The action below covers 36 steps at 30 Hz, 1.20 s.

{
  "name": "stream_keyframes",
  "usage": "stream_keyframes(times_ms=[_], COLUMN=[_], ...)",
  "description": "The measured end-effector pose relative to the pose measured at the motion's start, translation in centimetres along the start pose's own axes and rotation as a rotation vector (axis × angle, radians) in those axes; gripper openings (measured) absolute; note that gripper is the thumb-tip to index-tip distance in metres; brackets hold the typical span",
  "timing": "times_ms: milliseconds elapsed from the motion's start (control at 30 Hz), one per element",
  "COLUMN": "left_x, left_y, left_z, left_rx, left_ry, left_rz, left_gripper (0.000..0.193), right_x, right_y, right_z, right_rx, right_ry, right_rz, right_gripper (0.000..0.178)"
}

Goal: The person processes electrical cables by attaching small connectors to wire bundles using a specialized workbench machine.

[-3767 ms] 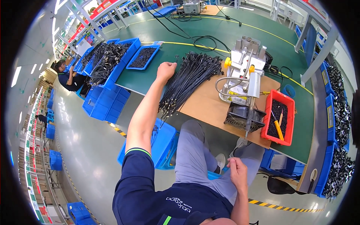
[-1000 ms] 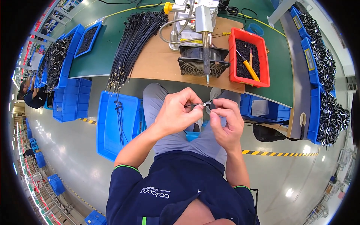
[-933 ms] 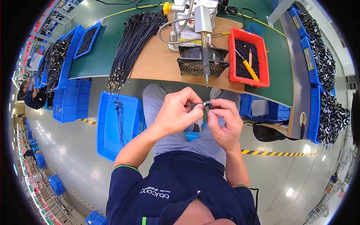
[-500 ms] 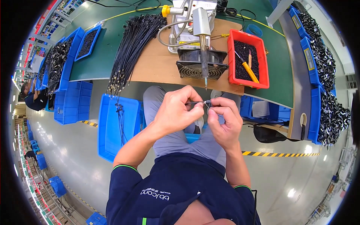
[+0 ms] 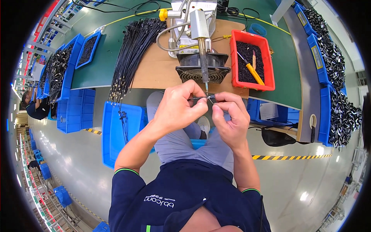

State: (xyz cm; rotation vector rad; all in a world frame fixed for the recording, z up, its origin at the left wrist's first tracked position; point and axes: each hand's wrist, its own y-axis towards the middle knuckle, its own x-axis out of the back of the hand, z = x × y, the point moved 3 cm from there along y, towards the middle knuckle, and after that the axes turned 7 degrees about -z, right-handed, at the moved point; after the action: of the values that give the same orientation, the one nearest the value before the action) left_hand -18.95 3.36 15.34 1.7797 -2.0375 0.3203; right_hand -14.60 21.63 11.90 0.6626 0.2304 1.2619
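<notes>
My left hand (image 5: 178,105) pinches a thin black cable (image 5: 196,98) between thumb and fingertips. From the other side, my right hand (image 5: 232,118) is closed on a small dark connector (image 5: 212,97) at the cable's end; the fingers partly cover it. A thin pale strand shows between the two hands. Right above this joint points the tip of a soldering iron (image 5: 203,60), mounted on a bench stand. The joint is at or very near the tip; I cannot tell whether they touch.
Behind the iron sits a black fan (image 5: 203,74). A red bin (image 5: 253,86) of small black parts holds a yellow-handled screwdriver (image 5: 255,73). Black cables (image 5: 133,58) lie bundled at the left. Blue bins (image 5: 79,58) stand on both sides; a blue tub (image 5: 110,135) is lower left.
Both hands have moved up toward the iron, bringing the cable and connector close to its tip. The whole view has shifted slightly.
</notes>
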Motion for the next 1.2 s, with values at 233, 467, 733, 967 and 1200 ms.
stream_keyframes(times_ms=[233, 467, 733, 967, 1200], left_x=[0.4, 0.7, 0.8, 0.8, 0.5], left_y=[0.4, 0.6, 0.6, 0.5, 0.5], left_z=[-0.6, -0.7, -1.1, -1.3, -1.2], left_rx=[-0.049, -0.011, -0.032, -0.105, -0.098], left_ry=[0.0, 0.04, 0.057, 0.046, 0.023], left_rz=[-0.028, -0.018, -0.02, -0.049, -0.059], left_gripper=[0.009, 0.019, 0.019, 0.01, 0.011], right_x=[-0.1, -0.2, -0.4, -0.6, -0.3], right_y=[0.7, 0.8, 0.9, 0.9, 0.8], right_z=[0.1, 0.3, 0.1, 0.2, 0.3], right_rx=[0.014, 0.009, 0.006, -0.015, 0.006], right_ry=[0.014, 0.019, 0.009, 0.011, 0.017], right_rz=[0.007, 0.006, -0.005, -0.007, -0.015], right_gripper=[0.009, 0.01, 0.011, 0.011, 0.011])
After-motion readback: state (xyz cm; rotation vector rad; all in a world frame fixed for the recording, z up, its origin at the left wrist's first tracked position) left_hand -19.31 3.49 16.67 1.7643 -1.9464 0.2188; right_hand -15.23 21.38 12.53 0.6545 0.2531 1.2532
